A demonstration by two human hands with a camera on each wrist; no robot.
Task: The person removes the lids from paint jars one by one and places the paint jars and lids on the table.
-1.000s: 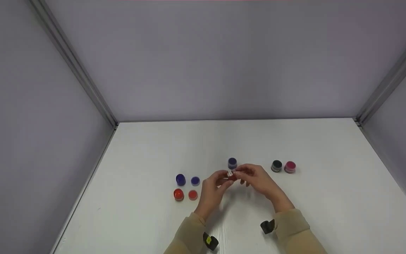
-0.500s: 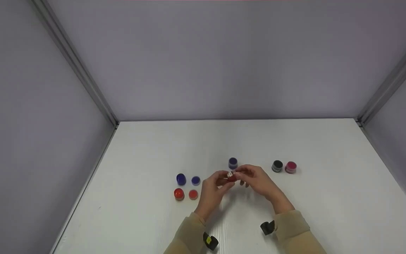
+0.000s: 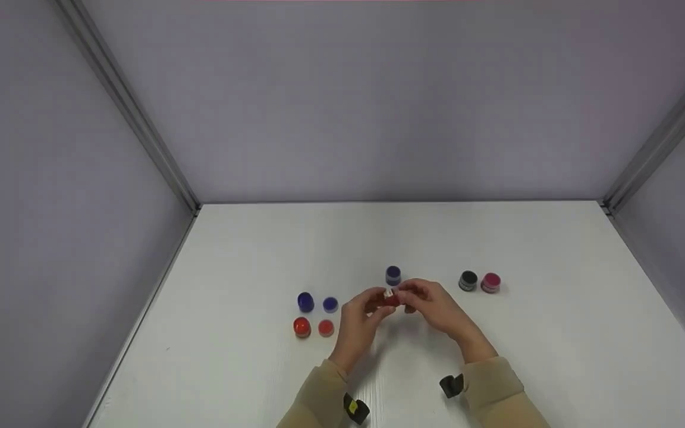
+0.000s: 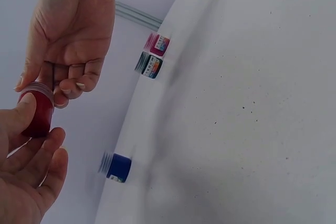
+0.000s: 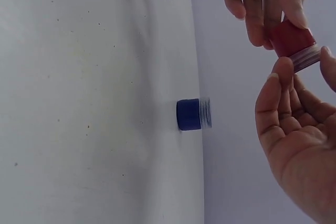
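- Red little jar with a clear lid is held above the white bench, between both hands, just in front of a blue jar.
- Left hand pinches the red body; right hand grips the lid end.
- Its short axis lies tilted, nearly level, lid end toward the right hand.
- Black jar and pink jar stand right; two blue and two red pieces sit left.

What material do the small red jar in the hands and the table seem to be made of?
Red jar: probably clear plastic, glossy, red paint showing through; cap looks transparent, ribbed. Table: apparently white laminate or painted board, matte, with faint grain and specks.
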